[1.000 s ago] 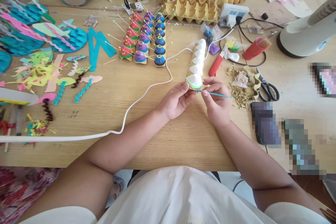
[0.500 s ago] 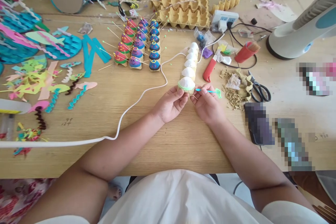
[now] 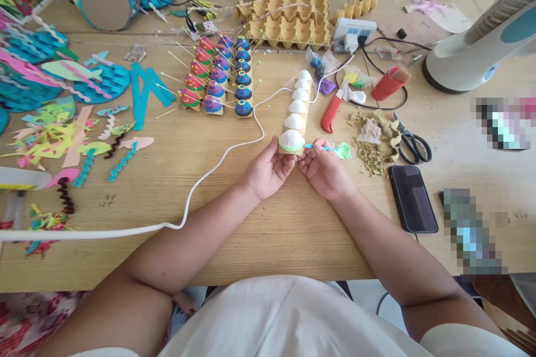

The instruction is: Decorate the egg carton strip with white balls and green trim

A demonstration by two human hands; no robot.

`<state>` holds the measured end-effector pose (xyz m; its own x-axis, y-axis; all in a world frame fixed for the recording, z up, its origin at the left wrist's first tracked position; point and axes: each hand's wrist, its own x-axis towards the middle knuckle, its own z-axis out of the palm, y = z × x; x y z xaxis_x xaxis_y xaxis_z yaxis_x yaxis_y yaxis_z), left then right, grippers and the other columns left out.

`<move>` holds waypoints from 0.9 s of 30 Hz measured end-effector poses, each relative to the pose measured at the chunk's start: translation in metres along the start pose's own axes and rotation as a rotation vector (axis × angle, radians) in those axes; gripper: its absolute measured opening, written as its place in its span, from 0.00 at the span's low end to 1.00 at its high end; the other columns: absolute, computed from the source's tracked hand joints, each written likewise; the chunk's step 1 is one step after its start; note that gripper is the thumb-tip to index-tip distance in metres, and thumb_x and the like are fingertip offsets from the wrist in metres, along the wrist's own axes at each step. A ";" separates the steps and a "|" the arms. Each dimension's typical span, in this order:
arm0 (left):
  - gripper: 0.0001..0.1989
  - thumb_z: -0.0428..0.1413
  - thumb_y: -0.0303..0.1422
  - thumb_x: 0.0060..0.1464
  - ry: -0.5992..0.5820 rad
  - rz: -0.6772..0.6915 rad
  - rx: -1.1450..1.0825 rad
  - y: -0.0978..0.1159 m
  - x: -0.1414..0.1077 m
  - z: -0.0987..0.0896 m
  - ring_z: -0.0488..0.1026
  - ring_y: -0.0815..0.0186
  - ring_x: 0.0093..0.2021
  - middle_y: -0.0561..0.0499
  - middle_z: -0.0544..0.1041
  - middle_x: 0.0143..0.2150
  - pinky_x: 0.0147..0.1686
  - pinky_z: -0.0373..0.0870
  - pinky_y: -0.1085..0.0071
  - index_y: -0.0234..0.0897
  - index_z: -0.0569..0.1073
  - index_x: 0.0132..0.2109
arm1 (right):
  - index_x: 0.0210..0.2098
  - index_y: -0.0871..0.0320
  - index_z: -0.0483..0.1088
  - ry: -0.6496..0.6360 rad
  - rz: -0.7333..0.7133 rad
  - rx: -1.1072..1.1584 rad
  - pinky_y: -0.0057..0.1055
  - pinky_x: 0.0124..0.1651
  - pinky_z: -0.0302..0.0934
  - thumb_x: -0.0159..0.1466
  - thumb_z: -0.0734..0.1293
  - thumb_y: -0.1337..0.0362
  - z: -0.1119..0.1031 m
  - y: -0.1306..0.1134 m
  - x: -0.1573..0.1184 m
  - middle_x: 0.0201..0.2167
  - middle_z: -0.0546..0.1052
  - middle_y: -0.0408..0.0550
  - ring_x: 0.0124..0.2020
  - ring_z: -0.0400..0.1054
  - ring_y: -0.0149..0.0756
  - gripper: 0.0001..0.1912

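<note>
A strip of egg carton (image 3: 297, 121) with several cups covered in white domes points away from me. Its nearest dome has a light green band around the lower edge. My left hand (image 3: 270, 172) grips the near end from the left, thumb beside the green band. In my right hand (image 3: 324, 170), a thin blue stick (image 3: 320, 148) is pinched between thumb and fingers. The stick's left tip reaches the right side of the green band; whether it touches is hard to tell. A light green lump (image 3: 344, 150) is at the stick's other end.
Painted egg-carton caterpillars (image 3: 215, 89) stand back left. A red-handled knife (image 3: 332, 113), scissors (image 3: 414, 141) and a phone (image 3: 414, 199) lie to the right. A white cable (image 3: 228, 152) crosses the table. Further back are egg trays (image 3: 288, 17) and a power strip (image 3: 354, 29).
The strip and both hands appear slightly lower and further left. The near dome is tipped a little more upright, and the blue stick's tip stays by the green band.
</note>
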<state>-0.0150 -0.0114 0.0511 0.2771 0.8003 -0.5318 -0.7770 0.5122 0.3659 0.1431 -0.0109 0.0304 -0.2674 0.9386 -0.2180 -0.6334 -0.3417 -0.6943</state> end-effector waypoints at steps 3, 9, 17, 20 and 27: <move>0.22 0.45 0.38 0.76 0.014 -0.012 -0.007 -0.001 0.000 0.000 0.79 0.73 0.25 0.47 0.82 0.30 0.28 0.78 0.81 0.28 0.78 0.44 | 0.33 0.51 0.68 -0.005 0.024 0.005 0.23 0.38 0.71 0.56 0.82 0.54 -0.001 0.000 0.000 0.28 0.79 0.35 0.33 0.76 0.26 0.20; 0.24 0.43 0.37 0.77 -0.036 -0.023 0.017 -0.002 -0.001 -0.001 0.79 0.72 0.25 0.45 0.82 0.30 0.28 0.78 0.82 0.27 0.78 0.41 | 0.32 0.52 0.68 -0.020 0.031 -0.015 0.22 0.37 0.72 0.55 0.83 0.53 -0.003 0.002 0.001 0.28 0.80 0.36 0.31 0.75 0.26 0.21; 0.24 0.43 0.38 0.76 -0.051 -0.035 0.027 -0.003 -0.001 -0.003 0.79 0.73 0.26 0.44 0.83 0.31 0.29 0.78 0.82 0.27 0.78 0.42 | 0.32 0.51 0.67 -0.020 0.020 -0.008 0.22 0.36 0.71 0.57 0.82 0.55 -0.002 0.002 0.002 0.25 0.77 0.33 0.30 0.74 0.25 0.20; 0.24 0.44 0.39 0.76 -0.035 -0.044 0.015 -0.003 -0.001 -0.004 0.79 0.73 0.25 0.44 0.82 0.30 0.29 0.78 0.82 0.27 0.78 0.43 | 0.32 0.51 0.65 -0.031 0.045 0.019 0.23 0.36 0.71 0.56 0.82 0.54 0.000 -0.001 0.001 0.25 0.75 0.32 0.30 0.73 0.26 0.22; 0.21 0.48 0.41 0.75 -0.004 -0.051 0.023 -0.005 -0.002 -0.002 0.79 0.73 0.26 0.46 0.83 0.32 0.29 0.78 0.82 0.27 0.79 0.50 | 0.32 0.52 0.66 -0.014 0.047 0.008 0.23 0.34 0.70 0.55 0.83 0.54 -0.001 0.001 0.002 0.24 0.74 0.32 0.28 0.72 0.25 0.22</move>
<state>-0.0131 -0.0162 0.0484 0.3185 0.7743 -0.5468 -0.7488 0.5592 0.3557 0.1430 -0.0089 0.0287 -0.3072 0.9207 -0.2405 -0.6257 -0.3859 -0.6780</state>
